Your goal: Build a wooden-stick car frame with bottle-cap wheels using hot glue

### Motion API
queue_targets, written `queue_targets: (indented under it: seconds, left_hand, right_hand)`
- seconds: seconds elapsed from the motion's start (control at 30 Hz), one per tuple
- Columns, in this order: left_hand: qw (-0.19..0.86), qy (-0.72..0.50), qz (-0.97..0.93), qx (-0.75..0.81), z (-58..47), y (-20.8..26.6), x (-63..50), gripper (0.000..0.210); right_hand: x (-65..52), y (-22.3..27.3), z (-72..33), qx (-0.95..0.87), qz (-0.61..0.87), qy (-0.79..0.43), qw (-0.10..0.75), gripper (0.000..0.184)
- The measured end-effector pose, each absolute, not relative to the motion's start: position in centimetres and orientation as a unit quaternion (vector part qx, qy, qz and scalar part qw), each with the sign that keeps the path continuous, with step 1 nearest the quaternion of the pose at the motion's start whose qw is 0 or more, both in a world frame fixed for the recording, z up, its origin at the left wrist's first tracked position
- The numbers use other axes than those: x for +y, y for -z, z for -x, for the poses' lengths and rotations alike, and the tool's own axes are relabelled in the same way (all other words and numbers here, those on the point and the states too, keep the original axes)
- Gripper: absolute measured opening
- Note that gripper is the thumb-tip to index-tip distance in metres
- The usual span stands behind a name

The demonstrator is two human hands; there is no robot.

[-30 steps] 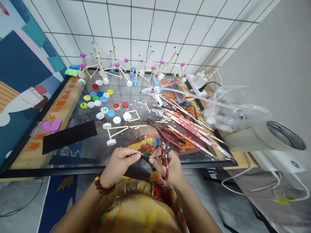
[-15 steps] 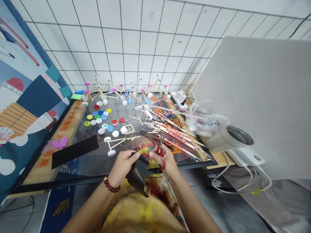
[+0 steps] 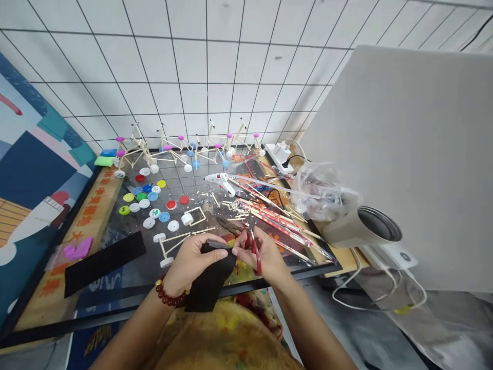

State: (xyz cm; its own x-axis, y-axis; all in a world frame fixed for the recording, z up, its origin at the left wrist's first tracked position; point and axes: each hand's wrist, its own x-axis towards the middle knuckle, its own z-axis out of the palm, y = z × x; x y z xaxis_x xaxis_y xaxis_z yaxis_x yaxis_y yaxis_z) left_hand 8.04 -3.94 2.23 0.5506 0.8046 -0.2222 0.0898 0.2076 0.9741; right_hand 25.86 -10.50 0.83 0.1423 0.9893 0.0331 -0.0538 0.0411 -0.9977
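Observation:
My left hand (image 3: 194,259) pinches a thin black sheet (image 3: 210,288) between thumb and fingers at its top edge, and the sheet hangs down over the table's front edge. Red-handled scissors (image 3: 258,259) sit in my right hand (image 3: 269,257), blades pointing away from me. The right thumb and forefinger also meet the sheet's top right corner. Just beyond my left hand lies a stick frame (image 3: 165,251) with white bottle caps as wheels. Dark-jawed pliers (image 3: 227,225) rest beyond the right hand. A second black strip (image 3: 103,263) lies flat at the left.
Coloured bottle caps (image 3: 164,217) spread over the left middle. A white glue gun (image 3: 221,180) lies beyond the pliers, near many wooden sticks (image 3: 277,218). Stick models (image 3: 192,154) line the back. At right are a plastic bag (image 3: 323,192) and a pale cylinder (image 3: 342,228).
Both hands have come together at the sheet's top edge, and the right fingertips now meet it. The sheet has turned and hangs flatter. The view has shifted slightly.

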Motion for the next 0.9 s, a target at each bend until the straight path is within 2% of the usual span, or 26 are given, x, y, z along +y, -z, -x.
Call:
queue_targets:
  seconds: [0.1,0.27,0.43,0.83,0.9]
  left_hand:
    - [0.667,-0.264,-0.563,0.41,-8.5,-2.2,-3.3,0.02]
    - [0.708,-0.261,-0.492,0.434,-9.0,-2.0,-2.6,0.024]
    - [0.676,-0.279,-0.509,0.453,-9.1,-1.9,-2.2,0.023]
    - [0.735,-0.276,-0.422,0.454,-9.0,-1.3,-1.5,0.039]
    - [0.717,-0.285,-0.445,0.455,-9.1,-1.5,-1.3,0.033]
  right_hand:
    - [-9.9,-0.9,-26.3,-0.464,0.518,-0.459,0.553,0.035]
    - [-9.0,-1.1,-26.6,-0.438,0.532,-0.468,0.553,0.035]
    - [-8.3,-0.7,-26.6,-0.431,0.535,-0.486,0.54,0.04]
    - [-7.1,-1.0,-26.4,-0.432,0.551,-0.447,0.556,0.035]
    - [-7.0,-1.0,-26.5,-0.434,0.557,-0.446,0.55,0.033]
